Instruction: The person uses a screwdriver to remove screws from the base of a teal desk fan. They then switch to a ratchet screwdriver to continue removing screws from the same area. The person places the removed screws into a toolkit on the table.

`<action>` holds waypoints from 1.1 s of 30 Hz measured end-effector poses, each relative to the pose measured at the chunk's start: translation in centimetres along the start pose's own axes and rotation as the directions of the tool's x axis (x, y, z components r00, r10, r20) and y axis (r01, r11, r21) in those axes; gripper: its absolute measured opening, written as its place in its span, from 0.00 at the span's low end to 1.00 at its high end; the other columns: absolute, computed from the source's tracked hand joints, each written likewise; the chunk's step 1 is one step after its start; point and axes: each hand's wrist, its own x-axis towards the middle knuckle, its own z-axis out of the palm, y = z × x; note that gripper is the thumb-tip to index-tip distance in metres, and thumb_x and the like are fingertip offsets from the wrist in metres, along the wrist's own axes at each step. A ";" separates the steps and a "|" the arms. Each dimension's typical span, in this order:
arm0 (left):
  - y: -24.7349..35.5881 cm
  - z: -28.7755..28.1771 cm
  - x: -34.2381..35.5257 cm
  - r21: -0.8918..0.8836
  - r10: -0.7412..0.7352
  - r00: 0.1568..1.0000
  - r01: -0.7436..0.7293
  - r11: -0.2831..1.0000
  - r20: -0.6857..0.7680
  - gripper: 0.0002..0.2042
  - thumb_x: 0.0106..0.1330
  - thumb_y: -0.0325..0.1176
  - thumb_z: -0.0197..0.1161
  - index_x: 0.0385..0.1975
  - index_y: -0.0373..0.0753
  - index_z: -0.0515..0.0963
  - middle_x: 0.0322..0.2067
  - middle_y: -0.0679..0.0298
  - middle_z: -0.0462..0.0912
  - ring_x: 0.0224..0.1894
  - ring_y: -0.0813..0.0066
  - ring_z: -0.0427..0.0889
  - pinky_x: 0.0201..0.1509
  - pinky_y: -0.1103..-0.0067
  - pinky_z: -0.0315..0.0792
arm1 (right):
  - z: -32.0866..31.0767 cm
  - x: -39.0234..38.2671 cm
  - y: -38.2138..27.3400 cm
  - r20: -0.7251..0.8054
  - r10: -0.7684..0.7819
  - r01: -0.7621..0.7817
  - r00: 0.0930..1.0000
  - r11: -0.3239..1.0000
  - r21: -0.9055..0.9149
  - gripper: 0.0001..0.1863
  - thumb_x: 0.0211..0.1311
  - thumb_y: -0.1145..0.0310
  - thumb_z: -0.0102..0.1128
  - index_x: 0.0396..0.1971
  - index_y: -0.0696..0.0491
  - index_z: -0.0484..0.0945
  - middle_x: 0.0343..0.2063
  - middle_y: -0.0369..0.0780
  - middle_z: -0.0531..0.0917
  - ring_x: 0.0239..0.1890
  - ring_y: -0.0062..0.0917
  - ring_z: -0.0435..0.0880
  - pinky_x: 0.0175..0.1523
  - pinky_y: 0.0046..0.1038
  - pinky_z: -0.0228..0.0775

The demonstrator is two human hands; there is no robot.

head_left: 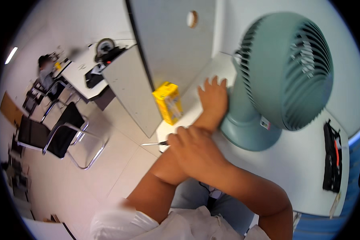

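A large grey-green fan (284, 72) stands upright on the white table, its round ribbed head over a wide base. My left hand (214, 98) reaches up beside the fan's neck and base, fingers spread and apparently holding nothing. Across my left forearm lies my right hand (194, 150), its fingers curled. From that fist a screwdriver (154, 144) sticks out to the left, with a thin silver shaft and a black part by the fingers; the rest of it is hidden. Left of my left hand, a yellow box (169, 103) stands near the table's edge.
A black zipped pouch (333, 158) with a red strip lies at the table's right. Grey partitions (176, 44) rise behind. Over the floor at left stand black chairs (62, 130) with metal frames. Another person (47, 78) sits far off near a white desk (78, 76).
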 end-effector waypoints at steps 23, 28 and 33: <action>0.6 -1.5 0.0 0.100 0.034 0.998 -0.029 0.995 -0.053 0.22 0.58 0.32 0.61 0.55 0.49 0.71 0.61 0.59 0.67 0.65 0.54 0.61 0.61 0.45 0.55 | -1.3 -1.6 -3.7 0.054 0.136 -0.141 0.989 0.985 0.100 0.08 0.50 0.67 0.54 0.31 0.51 0.71 0.30 0.37 0.74 0.36 0.30 0.70 0.43 0.37 0.59; 0.5 0.0 -0.2 0.087 0.050 0.994 -0.041 0.995 -0.098 0.24 0.55 0.32 0.61 0.55 0.50 0.71 0.60 0.59 0.68 0.64 0.54 0.62 0.62 0.45 0.54 | -0.4 -0.3 0.1 -0.048 0.164 -0.162 0.985 0.986 0.041 0.08 0.47 0.68 0.55 0.30 0.52 0.72 0.26 0.37 0.76 0.35 0.32 0.75 0.44 0.37 0.60; 0.2 -0.8 -0.5 -0.045 0.024 0.994 -0.029 0.999 -0.106 0.17 0.62 0.30 0.50 0.51 0.45 0.74 0.59 0.55 0.68 0.64 0.49 0.61 0.60 0.39 0.51 | -1.3 0.2 0.2 -0.025 0.147 -0.136 0.989 0.957 0.255 0.04 0.47 0.70 0.54 0.25 0.52 0.72 0.23 0.39 0.77 0.30 0.34 0.77 0.41 0.38 0.62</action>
